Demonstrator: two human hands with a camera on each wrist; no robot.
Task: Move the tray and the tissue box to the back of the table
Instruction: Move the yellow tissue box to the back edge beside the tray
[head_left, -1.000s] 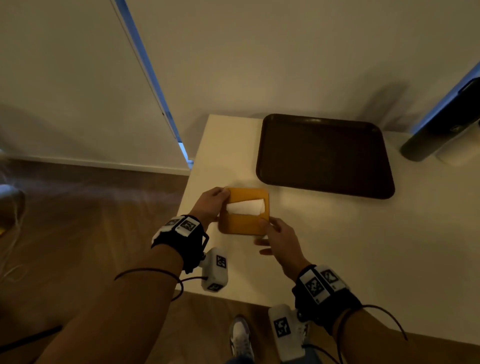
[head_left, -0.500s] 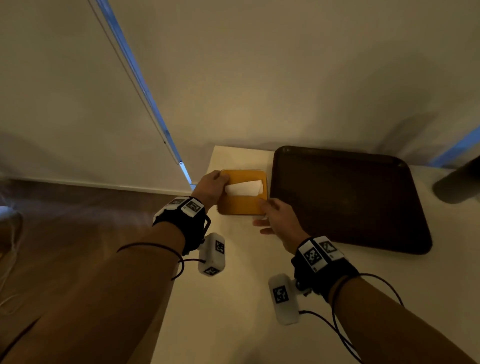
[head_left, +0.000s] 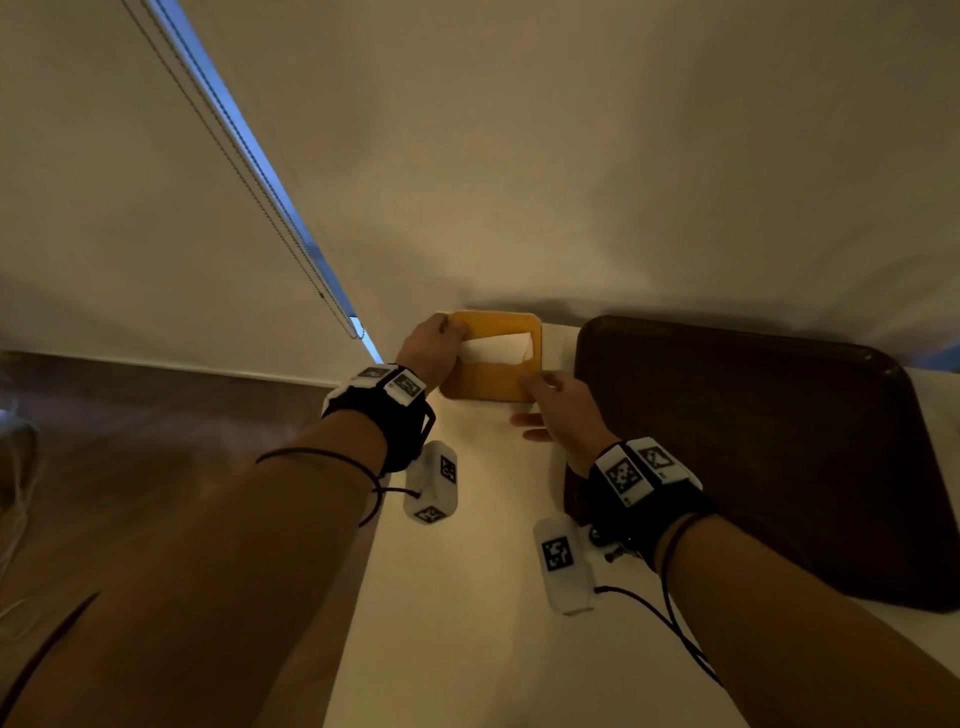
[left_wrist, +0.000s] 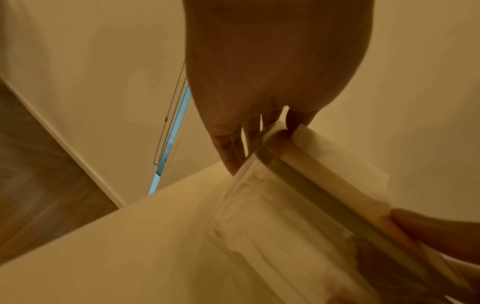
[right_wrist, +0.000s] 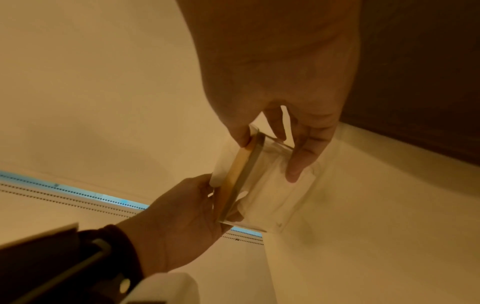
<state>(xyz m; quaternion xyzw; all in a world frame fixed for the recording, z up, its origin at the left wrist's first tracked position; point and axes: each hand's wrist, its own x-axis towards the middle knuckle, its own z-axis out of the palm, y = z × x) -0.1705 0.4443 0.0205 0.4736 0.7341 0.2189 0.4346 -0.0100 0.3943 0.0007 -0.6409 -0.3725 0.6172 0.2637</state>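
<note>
Tissue box (head_left: 491, 376), held between both hands at the far left corner of the pale, smooth desk (head_left: 467, 597), close to the wall. The box has a flat orange lid with rounded corners and clear plastic sides; a white tissue (head_left: 498, 349) stands in its rectangular slot. Left hand (head_left: 431, 349) grips the left end, thumb on the lid; right hand (head_left: 563, 410) pinches the near right corner, fingers down the clear wall. Just to the right lies the tray (head_left: 779, 441), dark brown, matte, rounded rectangle with raised rim. Black wristbands carry square printed markers; no legible writing.
</note>
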